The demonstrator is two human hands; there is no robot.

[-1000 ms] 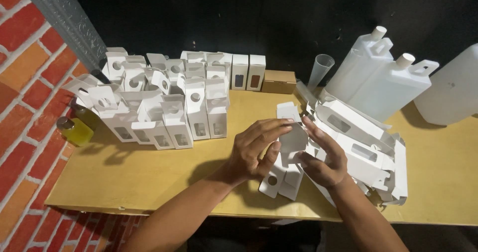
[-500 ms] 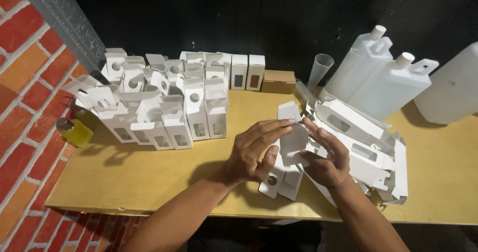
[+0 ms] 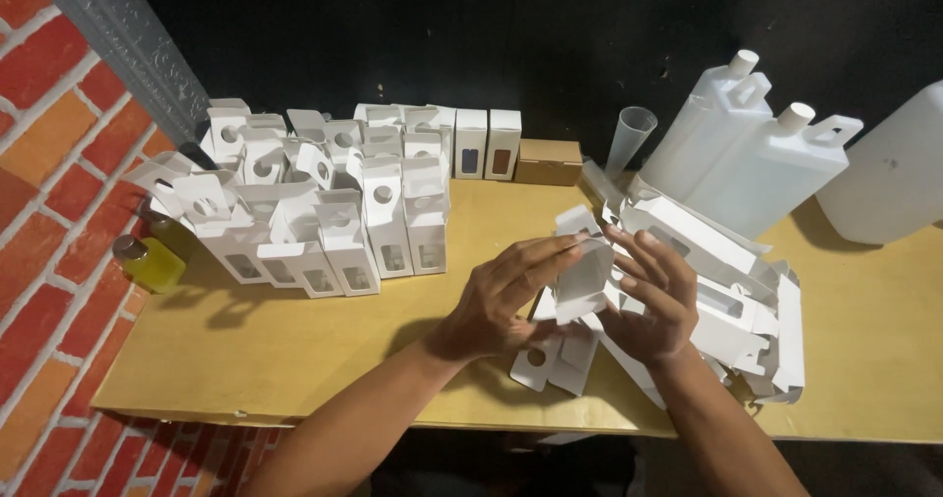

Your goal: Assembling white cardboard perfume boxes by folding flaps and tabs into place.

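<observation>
A small white cardboard box, half folded, is held between both hands above the wooden table. My left hand grips its left side with fingers stretched across the top flap. My right hand holds the right side with fingers spread. Under the hands lie flat white box blanks with round hang holes. A bigger pile of flat blanks sits just right of my right hand.
Several upright folded white boxes with windows stand at the back left. A small yellow bottle sits by the brick wall. Behind are a brown carton, a clear funnel-like cup and large white plastic jugs.
The hands have stayed in place over the table. The fingers have shifted slightly on the box, pressing its flaps closer together.
</observation>
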